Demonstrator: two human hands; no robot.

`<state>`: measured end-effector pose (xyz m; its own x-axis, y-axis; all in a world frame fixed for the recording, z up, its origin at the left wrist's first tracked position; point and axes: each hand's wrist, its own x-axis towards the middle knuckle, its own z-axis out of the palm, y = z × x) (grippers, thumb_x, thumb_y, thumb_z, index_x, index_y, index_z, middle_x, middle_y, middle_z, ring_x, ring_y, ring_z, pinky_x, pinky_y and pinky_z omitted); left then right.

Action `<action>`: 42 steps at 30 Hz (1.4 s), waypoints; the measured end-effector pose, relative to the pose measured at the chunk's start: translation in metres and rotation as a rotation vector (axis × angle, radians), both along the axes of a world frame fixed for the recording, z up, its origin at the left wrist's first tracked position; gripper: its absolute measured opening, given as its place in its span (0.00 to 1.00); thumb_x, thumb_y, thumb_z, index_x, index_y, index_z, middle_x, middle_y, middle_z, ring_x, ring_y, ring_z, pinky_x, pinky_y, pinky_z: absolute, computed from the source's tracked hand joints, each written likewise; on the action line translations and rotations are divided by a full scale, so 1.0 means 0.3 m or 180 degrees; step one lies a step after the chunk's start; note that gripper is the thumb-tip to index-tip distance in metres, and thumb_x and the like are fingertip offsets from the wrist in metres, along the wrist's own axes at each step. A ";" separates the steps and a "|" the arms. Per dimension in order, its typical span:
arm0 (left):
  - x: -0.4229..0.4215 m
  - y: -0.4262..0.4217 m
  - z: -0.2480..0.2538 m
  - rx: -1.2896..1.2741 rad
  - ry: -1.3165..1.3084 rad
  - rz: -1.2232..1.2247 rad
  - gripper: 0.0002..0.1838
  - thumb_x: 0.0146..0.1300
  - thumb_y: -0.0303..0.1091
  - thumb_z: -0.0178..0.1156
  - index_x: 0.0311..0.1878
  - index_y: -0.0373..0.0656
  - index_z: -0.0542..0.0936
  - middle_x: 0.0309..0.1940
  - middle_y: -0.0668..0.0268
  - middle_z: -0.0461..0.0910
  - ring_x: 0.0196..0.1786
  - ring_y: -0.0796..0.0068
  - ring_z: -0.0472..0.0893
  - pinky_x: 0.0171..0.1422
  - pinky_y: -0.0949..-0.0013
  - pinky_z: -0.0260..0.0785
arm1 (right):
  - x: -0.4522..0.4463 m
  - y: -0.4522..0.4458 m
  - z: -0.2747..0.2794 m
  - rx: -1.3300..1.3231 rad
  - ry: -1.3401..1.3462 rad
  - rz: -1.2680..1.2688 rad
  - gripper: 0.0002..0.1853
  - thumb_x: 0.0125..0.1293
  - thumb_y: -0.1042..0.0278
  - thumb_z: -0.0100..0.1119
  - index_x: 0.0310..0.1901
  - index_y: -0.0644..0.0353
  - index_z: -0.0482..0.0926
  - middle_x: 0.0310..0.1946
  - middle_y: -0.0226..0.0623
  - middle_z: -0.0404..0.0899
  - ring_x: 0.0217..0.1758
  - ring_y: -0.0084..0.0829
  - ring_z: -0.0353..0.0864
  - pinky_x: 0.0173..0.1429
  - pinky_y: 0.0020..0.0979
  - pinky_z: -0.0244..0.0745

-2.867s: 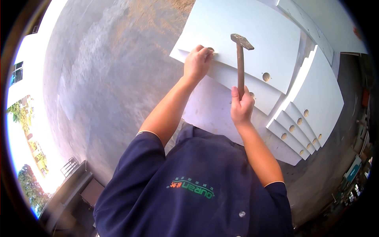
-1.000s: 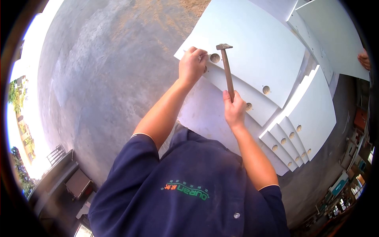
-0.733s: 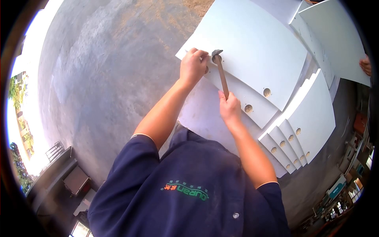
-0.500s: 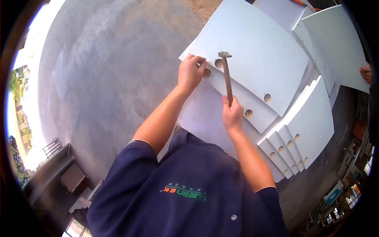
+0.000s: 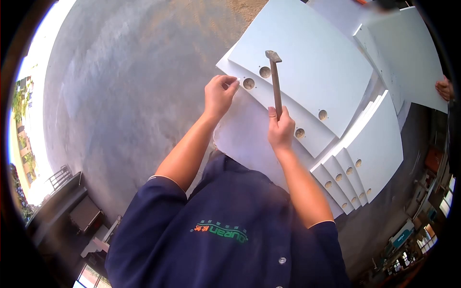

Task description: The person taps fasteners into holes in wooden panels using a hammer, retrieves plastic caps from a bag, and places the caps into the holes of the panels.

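Observation:
My right hand grips the wooden handle of a hammer, its metal head raised above the white boards. Beside the left corner of the lower white board, my left hand is closed in a pinch. A tiny whitish piece shows at its fingertips, too small to name. The upper white board overlaps the lower one, set back from its front edge. Round holes are cut along the front edges of both, with small dots beside them.
Several fanned white panels with round holes lie to the right. Farther right, another person's hand holds an upright white panel. Grey floor stretches to the left. Machinery stands at the lower left.
My left hand has moved left and slightly down, away from the boards' holes. The hammer has risen a little and its head has turned. A dark blurred shape has appeared at the top right.

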<state>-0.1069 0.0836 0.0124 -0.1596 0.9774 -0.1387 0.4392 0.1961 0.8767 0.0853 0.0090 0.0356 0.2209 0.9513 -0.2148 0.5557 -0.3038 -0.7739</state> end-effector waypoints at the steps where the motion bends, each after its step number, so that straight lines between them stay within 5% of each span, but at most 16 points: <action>1: 0.000 0.016 0.001 0.0019 0.0015 0.0019 0.09 0.60 0.31 0.69 0.40 0.36 0.86 0.34 0.62 0.81 0.31 0.73 0.78 0.41 0.69 0.73 | 0.006 0.015 -0.006 0.0027 -0.0073 0.0076 0.22 0.74 0.50 0.55 0.32 0.63 0.72 0.19 0.51 0.77 0.26 0.57 0.80 0.30 0.47 0.72; 3: -0.003 0.010 -0.011 -0.0014 -0.0026 0.0046 0.09 0.60 0.32 0.69 0.40 0.36 0.86 0.35 0.61 0.82 0.32 0.73 0.78 0.41 0.69 0.73 | 0.007 -0.009 -0.083 -0.0643 -0.0530 0.0138 0.23 0.74 0.48 0.53 0.32 0.64 0.73 0.21 0.53 0.79 0.29 0.59 0.80 0.33 0.50 0.72; 9: 0.015 0.018 0.024 0.0179 0.0205 -0.0266 0.07 0.62 0.30 0.66 0.40 0.38 0.83 0.42 0.62 0.82 0.35 0.71 0.79 0.41 0.68 0.75 | 0.003 -0.049 -0.031 -0.0609 -0.0043 -0.0069 0.24 0.72 0.46 0.54 0.31 0.63 0.75 0.23 0.54 0.80 0.31 0.59 0.82 0.35 0.52 0.73; 13: 0.094 0.062 0.061 0.0216 0.0083 -0.0804 0.05 0.64 0.29 0.64 0.41 0.41 0.81 0.61 0.61 0.77 0.46 0.66 0.80 0.51 0.65 0.77 | 0.070 -0.115 -0.023 -0.0447 -0.0084 -0.0315 0.23 0.72 0.46 0.56 0.32 0.62 0.76 0.22 0.52 0.80 0.29 0.56 0.82 0.33 0.50 0.73; 16: 0.136 0.081 0.052 0.0458 0.0883 -0.1527 0.06 0.63 0.30 0.64 0.40 0.43 0.77 0.70 0.61 0.71 0.56 0.55 0.78 0.55 0.59 0.75 | 0.138 -0.197 -0.019 -0.0484 0.0121 -0.0652 0.24 0.71 0.46 0.57 0.30 0.63 0.77 0.20 0.50 0.79 0.27 0.54 0.81 0.33 0.48 0.73; 20: 0.162 0.045 0.044 0.0626 0.1440 -0.1834 0.06 0.62 0.28 0.60 0.41 0.45 0.75 0.71 0.60 0.70 0.52 0.51 0.80 0.51 0.55 0.76 | 0.221 -0.357 -0.006 -0.0478 0.0046 -0.0928 0.24 0.70 0.47 0.58 0.31 0.63 0.78 0.21 0.50 0.79 0.29 0.52 0.82 0.34 0.45 0.73; 26: 0.191 0.018 0.069 0.0614 0.1637 -0.2087 0.05 0.61 0.27 0.60 0.40 0.43 0.77 0.67 0.60 0.73 0.54 0.50 0.78 0.55 0.53 0.73 | 0.239 -0.584 0.049 -0.0422 0.0321 -0.1406 0.24 0.70 0.47 0.60 0.32 0.64 0.79 0.22 0.50 0.79 0.29 0.50 0.82 0.34 0.43 0.73; 31: 0.227 -0.048 0.049 0.1512 0.1385 -0.1935 0.06 0.61 0.29 0.64 0.40 0.42 0.78 0.54 0.56 0.79 0.49 0.51 0.80 0.51 0.55 0.74 | 0.242 -0.680 0.103 -0.0355 0.0368 -0.1645 0.25 0.70 0.45 0.59 0.33 0.66 0.78 0.23 0.50 0.79 0.30 0.49 0.82 0.36 0.43 0.74; 32: 0.238 -0.078 0.063 0.1185 0.1150 -0.2023 0.06 0.61 0.30 0.63 0.39 0.42 0.78 0.50 0.54 0.79 0.49 0.50 0.80 0.52 0.55 0.73 | 0.241 -0.697 0.123 -0.0427 0.0393 -0.1682 0.23 0.71 0.48 0.60 0.34 0.67 0.78 0.22 0.45 0.78 0.27 0.34 0.79 0.35 0.38 0.72; 37: 0.305 -0.255 0.029 0.0634 0.0476 -0.2467 0.07 0.66 0.35 0.61 0.40 0.42 0.78 0.33 0.50 0.83 0.37 0.46 0.83 0.42 0.50 0.75 | 0.251 -0.803 0.098 -0.0306 0.0375 -0.1893 0.24 0.70 0.46 0.59 0.35 0.66 0.80 0.24 0.48 0.80 0.30 0.40 0.82 0.37 0.40 0.74; 39: 0.316 -0.329 0.015 0.0516 0.0468 -0.2716 0.08 0.65 0.37 0.62 0.40 0.42 0.78 0.35 0.50 0.84 0.39 0.45 0.84 0.44 0.50 0.76 | 0.265 -0.846 0.117 -0.0312 0.0467 -0.1891 0.27 0.69 0.42 0.58 0.36 0.66 0.80 0.27 0.52 0.82 0.36 0.51 0.85 0.40 0.43 0.76; 42: 0.317 -0.441 -0.001 0.0363 0.0445 -0.2794 0.09 0.65 0.37 0.63 0.41 0.42 0.80 0.35 0.50 0.84 0.40 0.46 0.84 0.45 0.53 0.76 | 0.307 -0.903 0.135 -0.0194 0.0446 -0.1845 0.26 0.68 0.43 0.59 0.36 0.65 0.81 0.28 0.52 0.82 0.36 0.52 0.84 0.40 0.44 0.76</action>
<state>-0.0117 -0.0486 0.0122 0.6439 0.7620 -0.0685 0.4941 -0.3459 0.7976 0.1775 -0.2618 0.0759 0.6659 0.6692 -0.3299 0.1799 -0.5731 -0.7995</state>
